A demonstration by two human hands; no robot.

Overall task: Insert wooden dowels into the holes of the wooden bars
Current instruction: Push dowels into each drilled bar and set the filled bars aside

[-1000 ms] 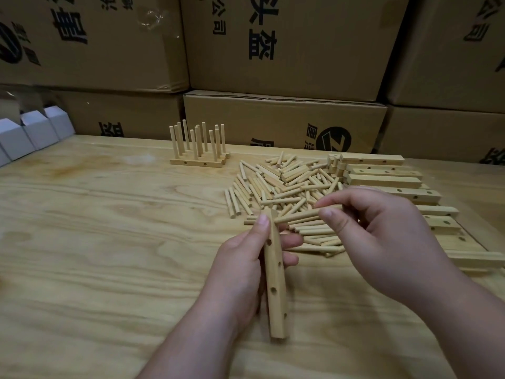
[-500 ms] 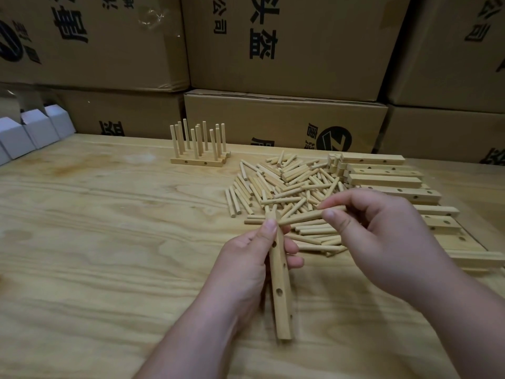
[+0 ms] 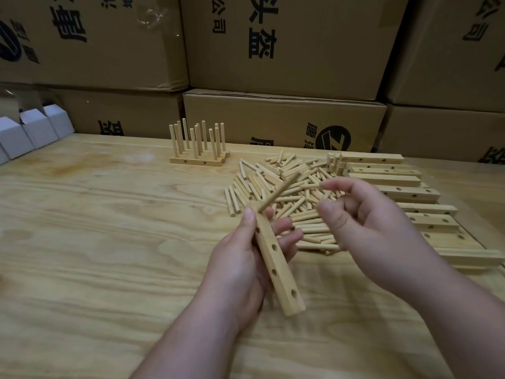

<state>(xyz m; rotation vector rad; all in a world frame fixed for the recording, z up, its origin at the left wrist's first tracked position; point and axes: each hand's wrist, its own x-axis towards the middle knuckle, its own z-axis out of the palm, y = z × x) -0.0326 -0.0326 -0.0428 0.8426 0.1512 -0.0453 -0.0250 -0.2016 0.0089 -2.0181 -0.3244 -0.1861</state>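
- Released since half a second ago, one dowel (image 3: 278, 191) now stands in the end hole of my bar (image 3: 276, 265); three holes show empty.
- Left hand (image 3: 246, 266) grips that bar above the table (image 3: 95, 242).
- Right hand (image 3: 366, 222) hovers, fingers loosely apart, holding nothing, over the dowel pile (image 3: 287, 187).

Dowel (image 3: 278, 192) in left-hand (image 3: 246, 258) bar (image 3: 276, 265)

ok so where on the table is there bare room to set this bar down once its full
Bare table lies left of the left hand, reaching back to the finished rack and white boxes. The near edge is bare too. Right is crowded: loose dowels, then stacked bars.
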